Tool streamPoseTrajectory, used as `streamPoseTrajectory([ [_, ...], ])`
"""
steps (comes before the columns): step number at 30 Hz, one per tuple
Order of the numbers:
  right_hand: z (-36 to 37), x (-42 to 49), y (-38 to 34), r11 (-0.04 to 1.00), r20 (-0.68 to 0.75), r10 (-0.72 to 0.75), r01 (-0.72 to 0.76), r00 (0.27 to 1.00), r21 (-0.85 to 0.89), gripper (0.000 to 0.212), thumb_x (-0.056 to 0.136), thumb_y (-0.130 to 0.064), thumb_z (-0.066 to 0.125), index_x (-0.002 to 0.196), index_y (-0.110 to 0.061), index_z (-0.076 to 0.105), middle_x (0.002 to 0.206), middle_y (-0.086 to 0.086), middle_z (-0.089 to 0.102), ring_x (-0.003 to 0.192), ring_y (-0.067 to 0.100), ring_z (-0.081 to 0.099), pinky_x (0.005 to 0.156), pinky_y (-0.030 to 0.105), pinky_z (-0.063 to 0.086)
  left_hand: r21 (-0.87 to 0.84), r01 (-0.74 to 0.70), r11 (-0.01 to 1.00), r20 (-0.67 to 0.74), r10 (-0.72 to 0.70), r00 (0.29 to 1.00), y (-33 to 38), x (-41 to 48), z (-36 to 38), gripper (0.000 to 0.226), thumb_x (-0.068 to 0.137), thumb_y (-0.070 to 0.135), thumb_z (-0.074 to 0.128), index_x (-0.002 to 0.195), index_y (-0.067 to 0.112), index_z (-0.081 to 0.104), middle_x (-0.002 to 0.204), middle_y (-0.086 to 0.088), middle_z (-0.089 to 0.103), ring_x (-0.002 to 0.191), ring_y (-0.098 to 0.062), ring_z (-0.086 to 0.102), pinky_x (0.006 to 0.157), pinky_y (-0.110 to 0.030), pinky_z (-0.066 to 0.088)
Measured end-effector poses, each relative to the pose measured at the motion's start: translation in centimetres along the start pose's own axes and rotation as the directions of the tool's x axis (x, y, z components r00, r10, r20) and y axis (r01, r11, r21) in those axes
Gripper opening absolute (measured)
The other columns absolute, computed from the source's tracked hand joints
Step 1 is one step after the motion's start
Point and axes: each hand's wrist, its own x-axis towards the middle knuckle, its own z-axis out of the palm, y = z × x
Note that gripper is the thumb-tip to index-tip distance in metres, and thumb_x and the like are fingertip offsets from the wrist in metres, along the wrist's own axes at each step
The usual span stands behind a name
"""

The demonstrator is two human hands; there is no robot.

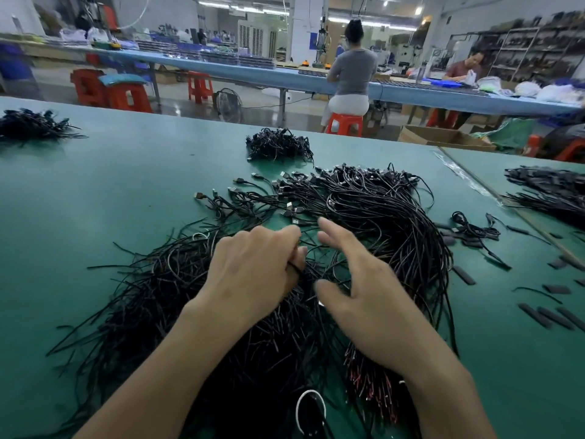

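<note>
A big loose pile of black USB cables (364, 210) covers the middle of the green table (95, 201). Plug ends point to the far left and bare red wire ends (370, 384) lie near me. My left hand (253, 270) sits on the pile with its fingers curled around a few black cables. My right hand (354, 283) hovers just right of it over the pile, fingers spread and relaxed, holding nothing. A white loop (310, 410) lies on the cables by my forearms.
A tied cable bundle (278, 145) lies behind the pile, another (31, 123) at the far left, and more cables (547, 191) on the right. Short black sleeves (550, 315) are scattered to the right. Two people work at a long blue bench (221, 63) beyond.
</note>
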Motion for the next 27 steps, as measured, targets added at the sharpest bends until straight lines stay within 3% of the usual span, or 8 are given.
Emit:
streamPoseTrajectory([
  [5, 1.3, 0.4, -0.8, 0.993, -0.033, -0.05, 0.053, 0.998, 0.106, 0.061, 0.095, -0.043, 0.059, 0.143, -0.06, 0.026, 0.116, -0.027, 0.057, 0.1, -0.006, 0.058, 0.09, 0.02, 0.046, -0.103, -0.017, 0.995, 0.046, 0.022, 0.999, 0.3, -0.1, -1.4, 0.042, 0.071, 0.018, 0.07, 0.088, 0.031, 0.034, 0.06, 0.017, 0.035, 0.054, -0.018, 0.043, 0.046, -0.021, 0.017],
  [8, 0.3, 0.6, 0.0, 0.992, -0.178, -0.072, 0.089, 0.981, 0.09, 0.019, 0.095, -0.039, 0.058, 0.109, -0.035, 0.071, 0.085, -0.018, 0.065, 0.075, 0.001, 0.06, 0.071, 0.02, 0.048, -0.199, -0.009, 0.98, 0.022, 0.013, 1.0, 0.4, 0.1, -2.4, 0.038, 0.074, 0.051, 0.075, 0.087, 0.035, 0.043, 0.059, 0.021, 0.038, 0.055, -0.009, 0.045, 0.049, -0.021, 0.023],
  [11, -0.6, 0.4, 0.8, 0.966, -0.358, 0.004, 0.089, 0.934, 0.244, 0.033, 0.088, -0.054, 0.051, 0.085, -0.03, 0.074, 0.058, -0.013, 0.059, 0.048, 0.006, 0.045, 0.049, 0.028, 0.042, -0.233, 0.071, 0.97, -0.043, -0.083, 0.996, 0.3, 0.3, -2.9, 0.036, 0.08, 0.063, 0.068, 0.073, 0.033, 0.05, 0.048, 0.018, 0.042, 0.045, 0.004, 0.042, 0.045, -0.017, 0.027],
  [17, -1.4, 0.8, 2.0, 0.852, -0.619, 0.327, 0.06, 0.714, 0.52, 0.039, 0.104, -0.037, 0.047, 0.075, -0.024, 0.068, 0.052, -0.01, 0.037, 0.051, 0.014, 0.031, 0.051, 0.04, 0.028, -0.464, 0.237, 0.853, 0.058, -0.238, 0.97, -0.6, 0.6, -2.9, 0.041, 0.08, 0.056, 0.069, 0.057, 0.026, 0.055, 0.043, 0.013, 0.05, 0.037, -0.003, 0.042, 0.048, -0.022, 0.037],
  [19, -1.5, 0.9, 2.5, 0.843, -0.627, 0.363, 0.045, 0.689, 0.537, 0.04, 0.104, -0.034, 0.047, 0.071, -0.023, 0.065, 0.051, -0.012, 0.036, 0.051, 0.01, 0.03, 0.053, 0.038, 0.028, -0.599, 0.299, 0.742, 0.336, -0.106, 0.936, -0.7, 0.6, -3.5, 0.053, 0.078, 0.067, 0.06, 0.052, 0.021, 0.05, 0.041, 0.012, 0.044, 0.035, -0.005, 0.035, 0.043, -0.021, 0.033],
  [22, -1.3, 1.1, 3.3, 0.845, -0.586, 0.372, -0.002, 0.72, 0.535, 0.035, 0.102, -0.036, 0.051, 0.074, -0.024, 0.069, 0.05, -0.014, 0.034, 0.051, 0.011, 0.029, 0.054, 0.035, 0.03, -0.725, 0.427, 0.54, 0.658, 0.362, 0.66, 0.0, 0.2, -4.8, 0.059, 0.09, 0.069, 0.045, 0.052, 0.024, 0.052, 0.046, 0.01, 0.035, 0.04, -0.013, 0.027, 0.045, -0.024, 0.027],
  [24, -1.0, 1.1, 3.4, 0.851, -0.468, 0.3, -0.013, 0.831, 0.525, 0.027, 0.099, -0.035, 0.055, 0.081, -0.025, 0.073, 0.051, -0.009, 0.044, 0.051, 0.008, 0.036, 0.051, 0.03, 0.034, -0.81, 0.441, 0.386, 0.583, 0.605, 0.542, 1.0, -0.2, -5.2, 0.056, 0.1, 0.056, 0.042, 0.054, 0.026, 0.053, 0.048, 0.003, 0.034, 0.043, -0.021, 0.025, 0.046, -0.037, 0.026],
  [27, -0.2, 1.1, 2.7, 0.869, -0.215, 0.174, -0.047, 0.961, 0.492, 0.024, 0.097, -0.026, 0.061, 0.076, -0.029, 0.074, 0.075, 0.019, 0.063, 0.067, 0.02, 0.052, 0.059, 0.041, 0.047, -0.838, 0.545, 0.025, 0.399, 0.709, 0.581, 2.7, -0.7, -5.2, 0.049, 0.099, 0.048, 0.049, 0.058, 0.024, 0.058, 0.047, 0.003, 0.031, 0.04, -0.016, 0.022, 0.04, -0.036, 0.022],
])
